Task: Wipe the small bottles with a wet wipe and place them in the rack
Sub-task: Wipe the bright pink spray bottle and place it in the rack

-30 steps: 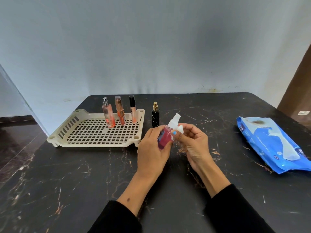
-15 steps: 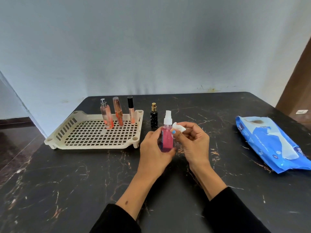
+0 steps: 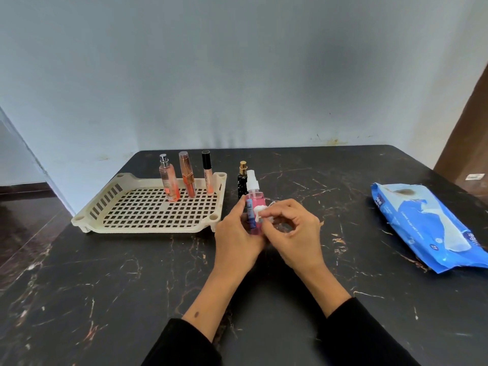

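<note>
My left hand (image 3: 237, 239) grips a small pink spray bottle (image 3: 255, 199) with a white nozzle, held upright over the table's middle. My right hand (image 3: 293, 233) pinches a small white wet wipe (image 3: 260, 211) against the bottle's side. A cream plastic rack (image 3: 148, 220) lies to the left with three slim bottles standing at its far edge: a pink one (image 3: 169, 178), an orange one (image 3: 187, 174) and a black-capped one (image 3: 207, 171). A small black bottle with a gold cap (image 3: 241, 184) stands on the table just right of the rack, partly behind the pink bottle.
A blue wet-wipe packet (image 3: 427, 225) lies on the right of the black marble table (image 3: 105, 299). A pale wall rises behind the table's far edge. A brown door frame shows at the far right.
The pink bottle went from tilted to upright in my left hand. My right hand's wipe moved from near the nozzle down onto the bottle's body.
</note>
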